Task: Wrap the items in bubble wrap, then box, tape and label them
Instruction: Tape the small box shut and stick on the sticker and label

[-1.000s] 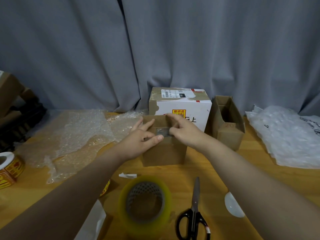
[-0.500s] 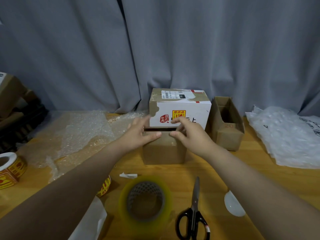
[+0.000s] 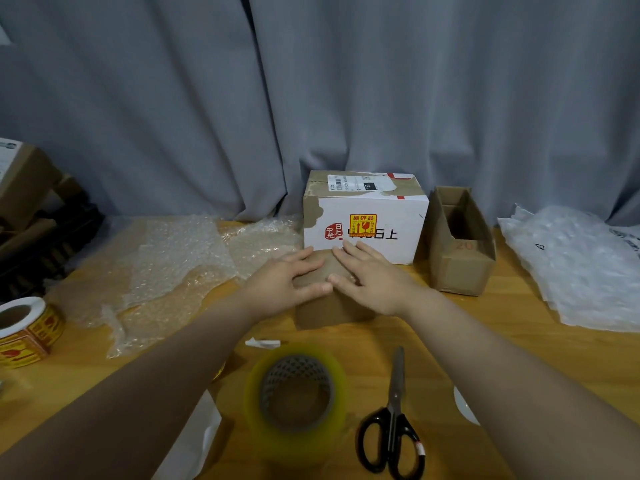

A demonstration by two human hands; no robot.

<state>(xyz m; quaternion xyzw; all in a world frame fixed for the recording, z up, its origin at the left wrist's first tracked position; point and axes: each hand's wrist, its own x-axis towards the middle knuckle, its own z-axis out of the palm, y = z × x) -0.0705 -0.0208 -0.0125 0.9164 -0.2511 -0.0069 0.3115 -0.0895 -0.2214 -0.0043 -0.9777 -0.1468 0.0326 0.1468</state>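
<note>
Head view: shows left hand (image 3: 287,282) and right hand (image 3: 374,282) side by side, empty, fingers straight, palms pressed flat on the closed top flaps of the small brown box (image 3: 329,315), thumbs almost meeting over the seam. Places that box mid-surface (image 3: 485,327), toward the far edge, just in front of the white box (image 3: 405,237). Hides the contents entirely.

Suggests wrapping and boxing finished for this parcel. Shows no tape across the flaps and no label on the visible faces, so taping and labelling left to do. Shows a yellow sticker and shipping slip on the white box, probably a finished parcel.

Puts the tape roll (image 3: 298,400) by the near edge, scissors (image 3: 393,431) just right of it, label roll (image 3: 27,330) at the left edge; none held. Spreads loose bubble wrap (image 3: 173,265) toward the far left corner, an open cardboard box (image 3: 460,268) right of the white one, pale plastic sheets (image 3: 575,268) along the right edge.

Finds nothing between hands and tape roll. Probably calls for one hand kept on the flaps against spring-back during the reach.
</note>
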